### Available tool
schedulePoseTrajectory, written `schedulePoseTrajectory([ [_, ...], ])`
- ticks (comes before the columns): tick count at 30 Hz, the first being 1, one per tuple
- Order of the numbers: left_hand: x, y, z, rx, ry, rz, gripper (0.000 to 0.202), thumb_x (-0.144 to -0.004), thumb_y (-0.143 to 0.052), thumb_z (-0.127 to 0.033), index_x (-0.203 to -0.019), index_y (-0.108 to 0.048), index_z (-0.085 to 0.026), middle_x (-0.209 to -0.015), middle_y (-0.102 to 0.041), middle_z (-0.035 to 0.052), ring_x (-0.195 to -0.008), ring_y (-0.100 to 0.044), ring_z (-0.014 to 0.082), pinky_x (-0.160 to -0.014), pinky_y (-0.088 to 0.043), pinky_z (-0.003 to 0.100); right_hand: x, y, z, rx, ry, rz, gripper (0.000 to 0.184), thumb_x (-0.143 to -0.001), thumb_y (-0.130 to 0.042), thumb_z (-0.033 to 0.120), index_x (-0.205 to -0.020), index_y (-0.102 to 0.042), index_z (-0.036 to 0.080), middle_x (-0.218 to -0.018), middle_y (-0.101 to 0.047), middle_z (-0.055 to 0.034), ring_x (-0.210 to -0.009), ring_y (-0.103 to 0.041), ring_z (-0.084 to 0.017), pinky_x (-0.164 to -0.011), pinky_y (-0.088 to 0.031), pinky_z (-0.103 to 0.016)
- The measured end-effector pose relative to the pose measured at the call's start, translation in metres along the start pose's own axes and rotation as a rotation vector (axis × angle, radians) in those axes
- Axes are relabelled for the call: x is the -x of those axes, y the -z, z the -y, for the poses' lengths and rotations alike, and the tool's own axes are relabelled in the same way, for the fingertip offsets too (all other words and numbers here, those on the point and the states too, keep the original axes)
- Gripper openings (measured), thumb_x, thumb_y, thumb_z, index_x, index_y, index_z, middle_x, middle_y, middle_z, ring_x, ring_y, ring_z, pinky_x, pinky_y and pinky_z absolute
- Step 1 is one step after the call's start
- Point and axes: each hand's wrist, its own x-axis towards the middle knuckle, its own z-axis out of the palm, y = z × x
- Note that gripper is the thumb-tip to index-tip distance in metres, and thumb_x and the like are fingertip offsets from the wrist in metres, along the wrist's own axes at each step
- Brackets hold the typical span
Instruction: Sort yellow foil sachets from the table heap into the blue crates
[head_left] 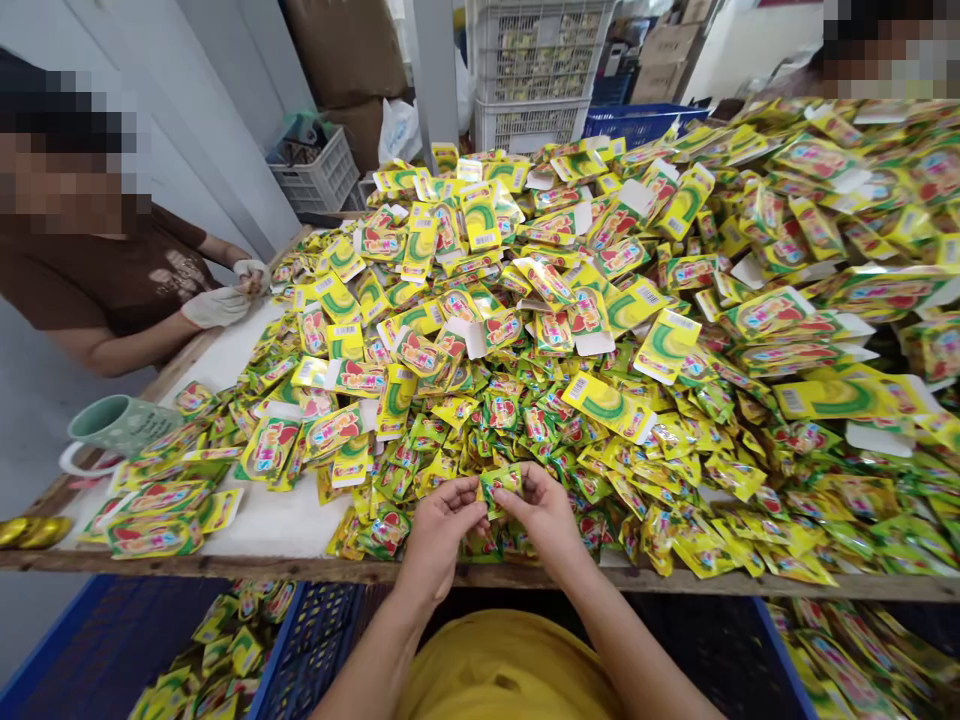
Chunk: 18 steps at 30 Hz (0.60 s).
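Observation:
Near the table's front edge, a small yellow-green candy packet [501, 484] is pinched between both of my hands. My left hand [444, 528] closes thumb and fingertips on the packet's left end. On its right end, my right hand [546, 515] has thumb and fingers closed. Beneath and around the hands lie many loose packets [517, 420] of the same kind. Beyond them rises a heap of flat yellow cardboard boxes [480, 215], some with white end flaps standing open.
At the left, a co-worker in a brown shirt [112, 265] wears white gloves. A green mug [124, 422] stands on the table's left side. Below the front edge [300, 568] are blue crates [67, 640] with packets. White crates [536, 60] stack behind; another person is at the far right.

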Motion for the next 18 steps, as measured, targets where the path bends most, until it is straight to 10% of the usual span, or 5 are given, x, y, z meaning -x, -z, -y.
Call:
schedulePoseTrajectory([
  [5, 0.01, -0.01, 0.007, 0.123, 0.013, 0.176, 0.041, -0.072, -0.073, -0.024, -0.112, -0.065, -0.017, -0.083, -0.065, 0.0028, -0.06, -0.056, 0.0086, -0.054, -0.045, 0.018, 0.002, -0.005, -0.001, -0.174, 0.007, -0.003, 0.027, -0.067, -0.079, 0.034, -0.08, -0.061, 0.019, -0.075, -0.063, 0.0008, -0.069, -0.055, -0.013, -0.066, -0.046, -0.026],
  [12, -0.018, -0.021, -0.008, -0.743, -0.513, 0.439, 0.041, -0.084, -0.059, -0.026, -0.125, -0.059, -0.022, -0.091, -0.069, 0.0051, -0.083, -0.063, 0.0185, -0.079, -0.051, 0.031, 0.013, 0.037, 0.017, -0.033, 0.183, -0.143, 0.02, -0.068, -0.076, 0.023, -0.08, -0.06, 0.02, -0.076, -0.06, 0.0025, -0.074, -0.053, -0.014, -0.071, -0.044, -0.025],
  [18, -0.07, -0.118, -0.056, -1.18, -1.097, 0.627, 0.049, -0.086, -0.05, -0.009, -0.133, -0.051, -0.024, -0.131, -0.055, 0.0107, -0.126, -0.044, 0.0263, -0.105, -0.036, 0.046, 0.029, 0.065, 0.025, -0.084, 0.164, -0.264, 0.026, -0.074, -0.072, 0.033, -0.094, -0.06, 0.022, -0.071, -0.052, 0.0042, -0.053, -0.043, -0.009, -0.042, -0.035, -0.019],
])
